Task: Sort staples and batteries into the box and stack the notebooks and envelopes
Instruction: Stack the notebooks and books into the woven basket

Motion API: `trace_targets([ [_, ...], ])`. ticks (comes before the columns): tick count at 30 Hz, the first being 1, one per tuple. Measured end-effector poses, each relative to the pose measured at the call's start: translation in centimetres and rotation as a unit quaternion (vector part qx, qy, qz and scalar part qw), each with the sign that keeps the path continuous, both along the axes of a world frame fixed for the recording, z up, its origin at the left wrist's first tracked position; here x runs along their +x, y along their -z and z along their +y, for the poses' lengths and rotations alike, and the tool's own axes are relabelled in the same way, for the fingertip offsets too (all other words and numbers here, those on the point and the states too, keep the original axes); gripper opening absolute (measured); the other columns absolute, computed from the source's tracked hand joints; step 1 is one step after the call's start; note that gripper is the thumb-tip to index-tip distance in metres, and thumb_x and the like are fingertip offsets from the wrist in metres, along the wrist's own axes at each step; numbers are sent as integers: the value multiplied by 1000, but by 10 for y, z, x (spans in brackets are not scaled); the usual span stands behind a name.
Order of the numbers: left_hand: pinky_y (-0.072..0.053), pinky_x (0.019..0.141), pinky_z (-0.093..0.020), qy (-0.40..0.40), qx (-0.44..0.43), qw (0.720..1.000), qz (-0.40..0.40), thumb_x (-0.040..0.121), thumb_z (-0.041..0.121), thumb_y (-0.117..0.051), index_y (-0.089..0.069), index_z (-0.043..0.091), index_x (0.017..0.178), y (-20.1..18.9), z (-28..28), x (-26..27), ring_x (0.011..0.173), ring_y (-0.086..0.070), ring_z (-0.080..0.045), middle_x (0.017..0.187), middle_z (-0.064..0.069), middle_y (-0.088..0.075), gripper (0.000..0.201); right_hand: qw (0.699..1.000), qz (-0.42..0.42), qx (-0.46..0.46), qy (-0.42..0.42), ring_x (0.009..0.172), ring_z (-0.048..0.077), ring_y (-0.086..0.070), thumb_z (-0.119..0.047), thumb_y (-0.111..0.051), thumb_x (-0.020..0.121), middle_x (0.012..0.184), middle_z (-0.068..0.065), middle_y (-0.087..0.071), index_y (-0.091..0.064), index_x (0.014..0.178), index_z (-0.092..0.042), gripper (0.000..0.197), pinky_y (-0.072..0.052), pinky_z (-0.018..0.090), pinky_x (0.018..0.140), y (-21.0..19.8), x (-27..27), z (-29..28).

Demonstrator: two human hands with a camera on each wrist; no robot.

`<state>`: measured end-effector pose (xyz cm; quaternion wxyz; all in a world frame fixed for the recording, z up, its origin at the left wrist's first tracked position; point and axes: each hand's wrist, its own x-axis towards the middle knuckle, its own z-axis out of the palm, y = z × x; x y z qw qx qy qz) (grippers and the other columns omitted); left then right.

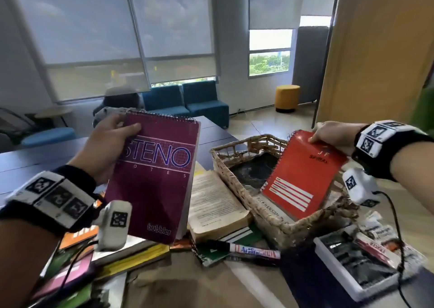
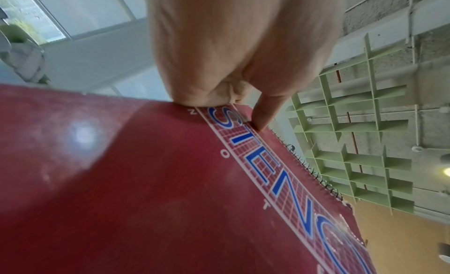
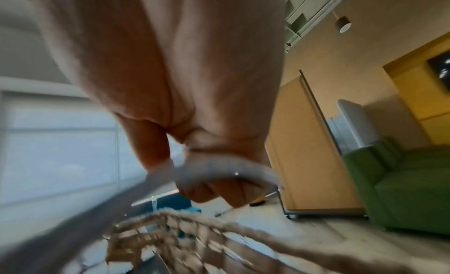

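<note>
Left hand (image 1: pixel 106 143) holds the maroon steno notebook (image 1: pixel 155 176) upright, clear of the table, cover facing the camera. Grip is at the top left corner near the spiral binding: thumb (image 1: pixel 131 128) across the front cover, fingers behind. Left wrist view confirms it: thumb tip pressed on the cover beside the "S" of STENO (image 2: pixel 280 174), wire coil running along the far edge.

Right hand (image 1: pixel 333 135) pinches the red spiral notebook (image 1: pixel 303 173) at its upper corner, thumb on the cover. The notebook hangs tilted over the wicker basket (image 1: pixel 288 225), lower end down inside the rim; whether it touches the basket contents is hard to tell. Right wrist view is motion-blurred: fingers curled around a pale edge, probably the notebook's back, with the basket rim (image 3: pixel 194 220) below.

Basket contents: something dark (image 1: pixel 256 169) and a book with lettering on the spine under the red notebook.

On the table between the two notebooks: an open book (image 1: pixel 216 204) with yellowed pages, lying on other books. In front of it a marker (image 1: pixel 249 251). Under the left forearm: a messy spread of books and magazines (image 1: pixel 77 267). Near right: a white tray (image 1: pixel 357 260) with dark items inside, blurred, not identifiable.

Both wrists wear black bands with tag-marked white blocks.
</note>
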<state>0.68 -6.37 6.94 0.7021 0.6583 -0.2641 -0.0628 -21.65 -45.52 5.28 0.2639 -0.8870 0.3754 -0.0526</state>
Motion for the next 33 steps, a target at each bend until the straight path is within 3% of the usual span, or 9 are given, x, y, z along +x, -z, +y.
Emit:
trace_targets([
  [3, -58, 53, -23, 12, -1, 1000, -2, 102, 4, -54, -59, 10, 124, 1, -15, -5, 61, -70, -10, 91, -8, -69, 24, 988, 147, -52, -16, 92, 27, -58, -11, -55, 101, 103, 16, -63, -59, 83, -15, 19, -53, 39, 89, 19, -10, -3],
  [9, -60, 55, -25, 32, 14, 999, -7, 101, 4, -55, -57, 2, 132, 7, -38, -10, 64, -71, -14, 93, -11, -71, 31, 936, 311, -149, -75, 87, 20, -59, -20, -66, 97, 79, -6, -57, -52, 75, -24, 26, -50, 29, 75, 43, -3, 7],
  [12, -61, 58, -26, 37, 22, 999, -15, 100, 4, -56, -56, 2, 129, 10, -46, -14, 65, -70, -16, 95, -12, -70, 29, 922, 336, -170, -86, 90, 21, -58, -21, -66, 97, 101, 2, -66, -61, 103, -21, 8, -48, 30, 79, 40, -5, 15],
  [14, -61, 60, -27, 42, 33, 998, -19, 100, 5, -57, -58, 5, 126, 11, -50, -18, 67, -70, -17, 98, -14, -70, 26, 906, 352, -218, -86, 98, 24, -60, -23, -61, 99, 123, 8, -65, -50, 132, -19, 35, -47, 33, 83, 44, -7, 13],
  [17, -61, 59, -27, 47, 51, 997, -32, 100, 6, -58, -59, 6, 124, 10, -56, -23, 66, -71, -18, 96, -13, -72, 24, 900, 355, -235, -93, 95, 21, -60, -24, -58, 102, 109, 3, -66, -54, 124, -20, 23, -52, 33, 89, 50, -9, 12],
  [23, -59, 62, -26, 60, 121, 977, -168, 99, 10, -63, -63, 14, 112, -4, -70, -38, 72, -73, -18, 96, -6, -76, 14, 986, 23, -11, -167, 72, 18, -58, -9, -51, 103, 102, 12, -63, -51, 128, -4, 26, -43, 15, 52, -4, 21, 46],
  [26, -59, 74, -29, 26, 143, 949, -279, 97, 17, -68, -65, 19, 112, -13, -79, -45, 80, -73, -12, 96, 4, -75, 15, 920, -110, 252, -280, 78, 24, -61, -22, -56, 101, 114, 18, -65, -57, 132, -7, 34, -47, 29, 62, -40, 25, 81],
  [29, -53, 82, -30, -11, 133, 934, -332, 96, 23, -69, -64, 30, 108, -21, -87, -46, 84, -69, -4, 95, 14, -71, 15, 905, -127, 203, -352, 84, 34, -58, -26, -65, 99, 114, 27, -68, -58, 129, -9, 36, -44, 43, 71, -45, 34, 102],
  [33, -56, 80, -36, -22, 107, 935, -336, 95, 23, -67, -63, 31, 116, -30, -92, -41, 83, -68, -8, 94, 11, -68, 23, 904, -231, 150, -326, 59, 19, -54, -7, -60, 101, 81, 11, -69, -64, 120, -5, 20, -42, 23, 49, -39, 40, 99],
])
